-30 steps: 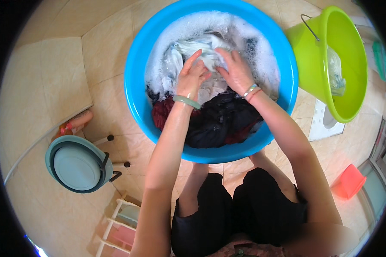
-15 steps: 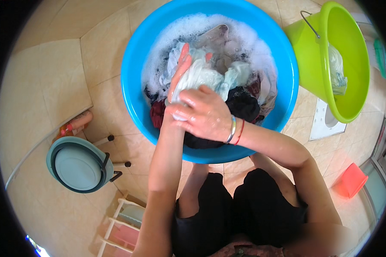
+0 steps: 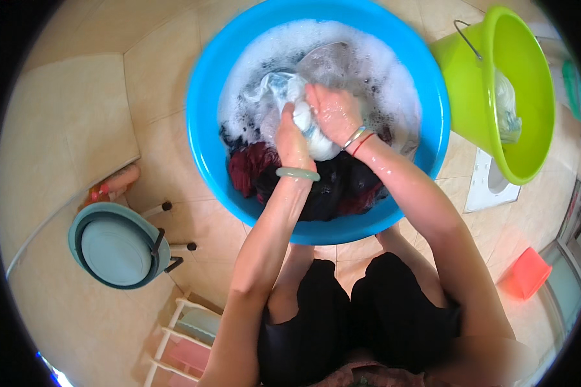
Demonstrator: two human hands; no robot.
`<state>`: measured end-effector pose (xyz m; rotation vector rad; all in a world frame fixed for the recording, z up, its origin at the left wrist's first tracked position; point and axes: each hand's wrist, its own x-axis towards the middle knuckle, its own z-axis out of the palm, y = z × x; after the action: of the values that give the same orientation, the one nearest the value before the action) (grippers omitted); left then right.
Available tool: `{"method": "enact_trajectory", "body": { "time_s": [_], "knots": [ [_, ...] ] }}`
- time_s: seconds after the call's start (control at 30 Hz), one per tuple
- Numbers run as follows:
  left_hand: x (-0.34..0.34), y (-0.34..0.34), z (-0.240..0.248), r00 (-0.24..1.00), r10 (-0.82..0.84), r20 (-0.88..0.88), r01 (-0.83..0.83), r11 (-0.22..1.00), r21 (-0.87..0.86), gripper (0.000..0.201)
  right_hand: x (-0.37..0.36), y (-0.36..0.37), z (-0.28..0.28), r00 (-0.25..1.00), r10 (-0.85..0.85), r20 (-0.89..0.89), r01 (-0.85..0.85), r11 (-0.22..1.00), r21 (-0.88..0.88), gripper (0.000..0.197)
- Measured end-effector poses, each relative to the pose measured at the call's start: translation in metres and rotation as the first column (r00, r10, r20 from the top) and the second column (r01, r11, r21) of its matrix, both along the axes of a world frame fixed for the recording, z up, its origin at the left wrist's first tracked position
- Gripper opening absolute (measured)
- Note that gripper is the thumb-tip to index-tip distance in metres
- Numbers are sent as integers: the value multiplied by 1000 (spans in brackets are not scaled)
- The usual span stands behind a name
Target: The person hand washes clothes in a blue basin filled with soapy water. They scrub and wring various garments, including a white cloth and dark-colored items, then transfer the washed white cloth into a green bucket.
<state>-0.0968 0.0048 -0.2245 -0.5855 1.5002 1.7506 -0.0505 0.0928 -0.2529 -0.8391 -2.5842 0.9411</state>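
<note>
Both my hands are over a large blue basin [image 3: 203, 155] of foamy water. Between them is a wet white and pale-blue cloth [image 3: 320, 143], bunched up. My left hand [image 3: 293, 138], with a pale green bangle at the wrist, is closed on its left side. My right hand [image 3: 336, 113], wearing a metal bracelet and a red string, grips it from the right with curled fingers. Dark red cloth [image 3: 248, 169] and black cloth [image 3: 339, 184] lie in the water just nearer to me. A greyish sheer cloth [image 3: 329, 61] floats in the suds beyond my hands.
At the right of the basin, a lime-green bucket [image 3: 455, 84] leans tilted, with a white cloth [image 3: 507, 106] inside. A white floor fixture [image 3: 490, 184] and a coral-red container [image 3: 529, 272] are further right. On the left stand a grey-green folding basin [image 3: 117, 253] and a white rack [image 3: 181, 335].
My right hand has moved off my left wrist, forward and to the right. My left hand has turned and curled; the white cloth is now bunched between both hands.
</note>
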Motion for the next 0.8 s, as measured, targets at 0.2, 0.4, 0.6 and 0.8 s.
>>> {"method": "enact_trajectory", "body": {
  "time_s": [0.2,0.4,0.6,0.8],
  "knots": [
    [-28,-30,-35,947,-93,308,-36,920,389,26,6,-53,68,970,235,-68,-228,969,93,21],
    [-1,-20,-6,988,78,137,-111,960,257,23,1,-32,22,983,160,-87,-166,984,-60,30],
    [6,-16,-16,996,34,84,-32,999,-20,34,-2,-18,14,990,10,144,1,997,-73,33],
    [-36,-53,-39,884,-354,306,31,696,717,20,17,-85,80,939,305,-157,-299,952,64,24]
  ]
}}
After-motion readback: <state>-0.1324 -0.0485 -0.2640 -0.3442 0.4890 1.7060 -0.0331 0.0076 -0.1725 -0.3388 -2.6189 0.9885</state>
